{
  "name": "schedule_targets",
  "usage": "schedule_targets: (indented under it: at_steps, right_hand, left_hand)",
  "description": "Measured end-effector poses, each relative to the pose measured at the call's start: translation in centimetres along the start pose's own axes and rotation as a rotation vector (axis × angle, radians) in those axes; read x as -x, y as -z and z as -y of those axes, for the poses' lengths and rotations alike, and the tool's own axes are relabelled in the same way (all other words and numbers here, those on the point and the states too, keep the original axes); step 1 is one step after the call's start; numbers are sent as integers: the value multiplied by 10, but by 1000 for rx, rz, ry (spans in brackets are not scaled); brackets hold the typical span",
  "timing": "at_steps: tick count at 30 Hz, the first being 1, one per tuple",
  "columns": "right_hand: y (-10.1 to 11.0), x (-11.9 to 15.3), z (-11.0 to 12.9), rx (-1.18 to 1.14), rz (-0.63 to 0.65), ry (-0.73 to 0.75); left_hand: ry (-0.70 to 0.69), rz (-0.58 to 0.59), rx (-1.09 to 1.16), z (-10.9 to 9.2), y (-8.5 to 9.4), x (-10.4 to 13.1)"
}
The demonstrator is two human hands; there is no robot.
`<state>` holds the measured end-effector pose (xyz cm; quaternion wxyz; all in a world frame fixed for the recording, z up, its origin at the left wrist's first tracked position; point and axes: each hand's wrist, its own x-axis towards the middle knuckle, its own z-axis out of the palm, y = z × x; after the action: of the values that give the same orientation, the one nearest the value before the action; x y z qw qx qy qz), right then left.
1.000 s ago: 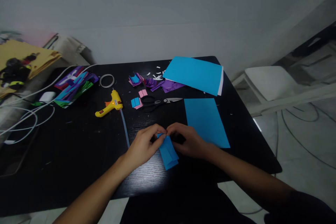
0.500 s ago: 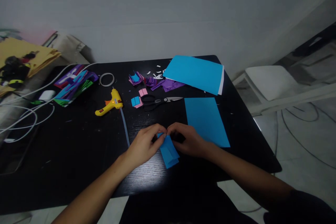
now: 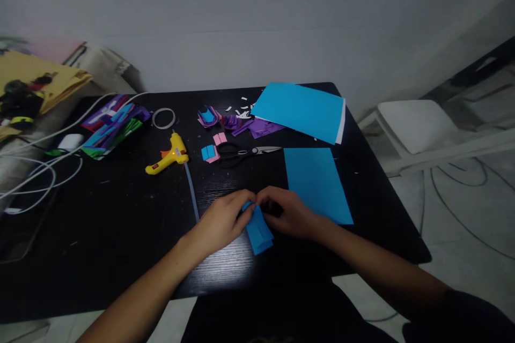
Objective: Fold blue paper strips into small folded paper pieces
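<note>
A narrow folded piece of blue paper (image 3: 258, 231) is held above the near part of the black table, its lower end slightly open. My left hand (image 3: 225, 220) pinches its upper left edge. The fingertips of my right hand (image 3: 287, 213) grip the same top end, and both hands touch there. A flat blue sheet (image 3: 316, 182) lies just right of my right hand. Beyond my hands are black-handled scissors (image 3: 251, 152) and small folded blue and pink pieces (image 3: 208, 153).
A yellow glue gun (image 3: 171, 155) with a glue stick lies left of centre, near a tape ring (image 3: 163, 118). Folded colored papers (image 3: 115, 126) and white cables (image 3: 54, 179) are at left. Blue sheets (image 3: 300, 110) and purple scraps (image 3: 263, 127) sit at the back.
The view has shifted slightly. Both hands keep their pinch at the top of the folded blue paper, whose lower end has moved up a little.
</note>
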<state>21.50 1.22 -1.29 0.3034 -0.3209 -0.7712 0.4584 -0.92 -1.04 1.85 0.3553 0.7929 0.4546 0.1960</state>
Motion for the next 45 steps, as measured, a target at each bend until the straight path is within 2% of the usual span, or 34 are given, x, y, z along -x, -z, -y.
schedule_targets:
  at_steps: [16,45]
  right_hand:
    - [0,1,0,12,14,-38]
    - [2,0,1,33,31,-46]
  left_hand:
    - [-17,55,-60,-1,1,1]
    - [-35,49,-91,1,1,1]
